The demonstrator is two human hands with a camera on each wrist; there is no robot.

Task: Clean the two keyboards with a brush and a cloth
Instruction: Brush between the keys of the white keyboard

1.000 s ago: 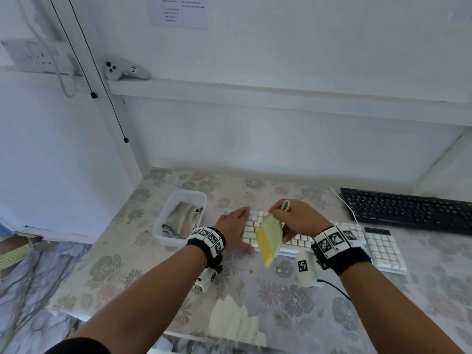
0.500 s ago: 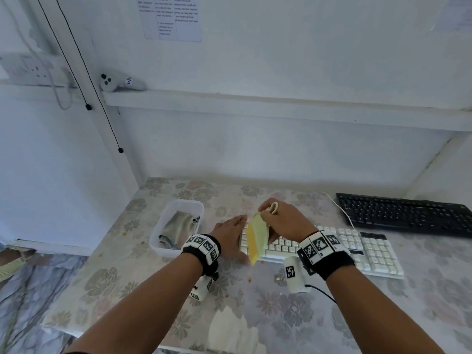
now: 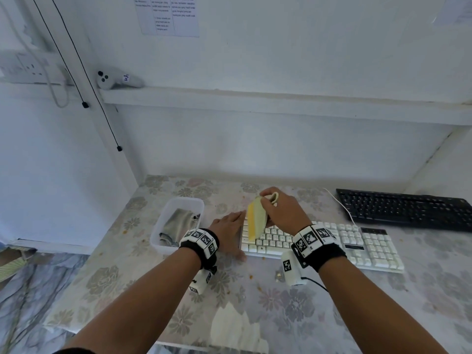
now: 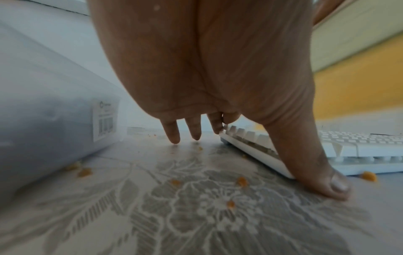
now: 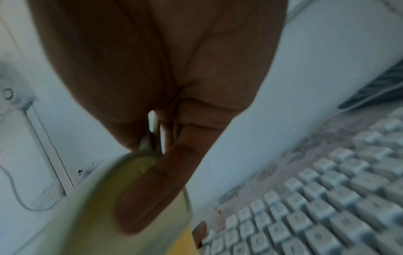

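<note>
The right hand [image 3: 282, 213] curls its fingers around a wide, flat brush [image 3: 256, 221] with yellow bristles, over the bumpy white keyboard [image 3: 332, 245]. At its 9 o'clock, the left hand [image 3: 228, 229] lies flat, fingers straight, touching the keyboard's edge. The black keyboard [image 3: 408, 209] sits at 2 o'clock.

No legible text anywhere.
</note>
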